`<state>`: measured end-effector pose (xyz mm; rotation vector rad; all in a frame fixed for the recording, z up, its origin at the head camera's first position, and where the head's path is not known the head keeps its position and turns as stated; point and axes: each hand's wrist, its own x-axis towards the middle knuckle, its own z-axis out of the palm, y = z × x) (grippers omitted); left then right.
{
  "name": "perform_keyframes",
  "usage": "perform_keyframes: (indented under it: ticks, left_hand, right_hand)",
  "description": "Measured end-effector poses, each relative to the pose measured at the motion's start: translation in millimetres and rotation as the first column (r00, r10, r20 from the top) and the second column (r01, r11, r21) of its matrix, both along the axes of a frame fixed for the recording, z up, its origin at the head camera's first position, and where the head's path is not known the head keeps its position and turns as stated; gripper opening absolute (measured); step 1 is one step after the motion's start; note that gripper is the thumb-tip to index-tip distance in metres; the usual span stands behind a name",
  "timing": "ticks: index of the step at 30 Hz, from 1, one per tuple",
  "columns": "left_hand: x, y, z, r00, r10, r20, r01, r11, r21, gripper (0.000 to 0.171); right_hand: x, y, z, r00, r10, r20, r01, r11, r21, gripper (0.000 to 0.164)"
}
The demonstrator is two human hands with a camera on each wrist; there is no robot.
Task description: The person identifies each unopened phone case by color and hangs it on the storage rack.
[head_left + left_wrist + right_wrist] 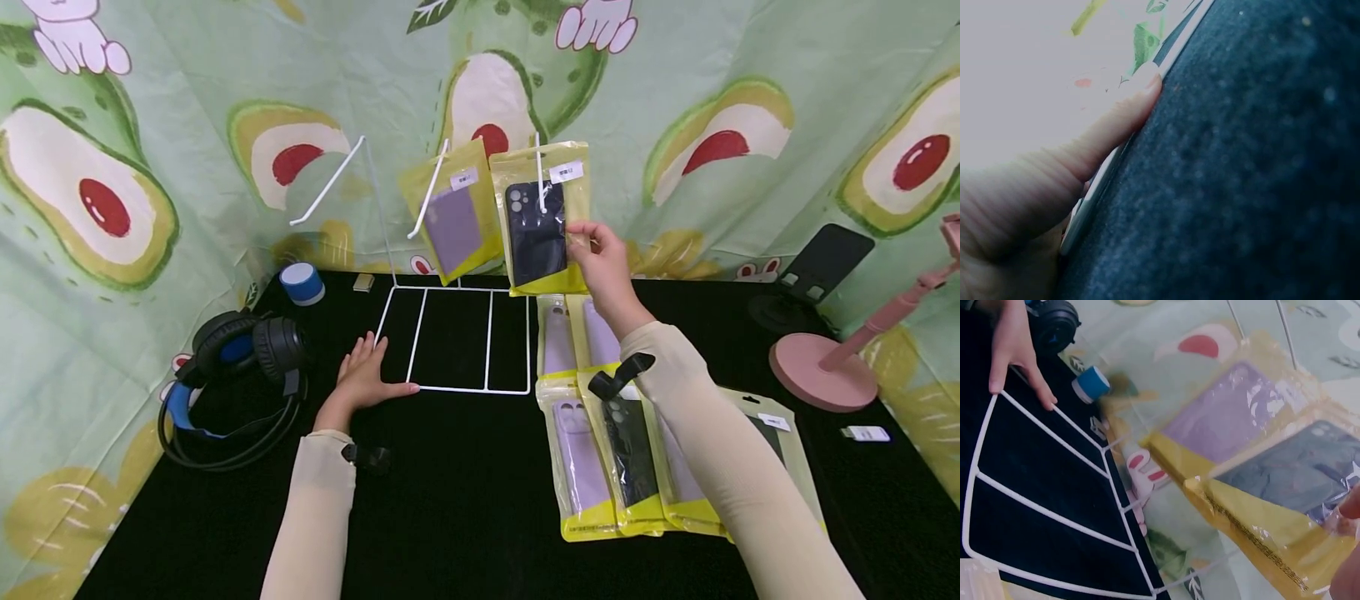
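A white wire rack [487, 350] stands on the black cloth with several prongs at its top. My right hand [604, 268] pinches the right edge of a clear-and-yellow bag holding a black phone case [537, 237]. The right prong [541, 179] shows in front of this bag, running down from near its top edge. Beside it, a bag with a purple phone case [453, 227] hangs tilted at the middle prong [429, 190]. My left hand [363, 375] rests on the rack's front left corner, fingers spread, its thumb [1125, 119] along the front bar.
More bagged phone cases [581, 467] lie at the right, partly under my right forearm. Headphones [247, 367], a blue-and-white round object [302, 283] and a small box [363, 282] sit left. A pink stand [823, 372], black phone stand [821, 267] and white stick [866, 433] are right.
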<state>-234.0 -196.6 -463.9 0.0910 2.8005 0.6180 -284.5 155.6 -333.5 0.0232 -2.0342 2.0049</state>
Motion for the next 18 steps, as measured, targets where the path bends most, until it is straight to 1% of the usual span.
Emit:
perform_keyframes:
  ticks: [5, 10, 13, 15, 18]
  left_hand:
    - [0.4, -0.4, -1.3, 1.000, -0.005, 0.004, 0.005, 1.000, -0.007, 0.114]
    - [1.2, -0.8, 1.7, 1.000, -0.008, 0.001, 0.008, 1.000, 0.003, 0.114]
    - [1.4, -0.9, 2.3, 1.000, -0.005, 0.005, 0.005, 1.000, -0.001, 0.113]
    - [1.2, -0.7, 1.4, 1.000, -0.004, 0.008, 0.004, 1.000, -0.007, 0.113]
    - [-0.8, 0.1, 0.4, 1.000, 0.000, 0.015, 0.000, 1.000, -0.010, 0.113]
  right_hand:
    - [-4.2, 8.4, -4.8, 0.997, 0.072, 0.023, -0.071, 0.997, -0.019, 0.023]
    - [-1.4, 22.7, -14.8, 0.992, 0.109, 0.065, -0.111, 0.993, 0.035, 0.027]
    - [4.2, 32.7, -23.1, 0.984, 0.111, 0.137, -0.118, 0.992, 0.045, 0.029]
    - [9.3, 40.4, -29.6, 0.975, 0.104, 0.195, -0.112, 0.993, 0.030, 0.024]
    - [17.6, 54.1, -40.2, 0.959, 0.090, 0.269, -0.083, 0.996, -0.035, 0.015]
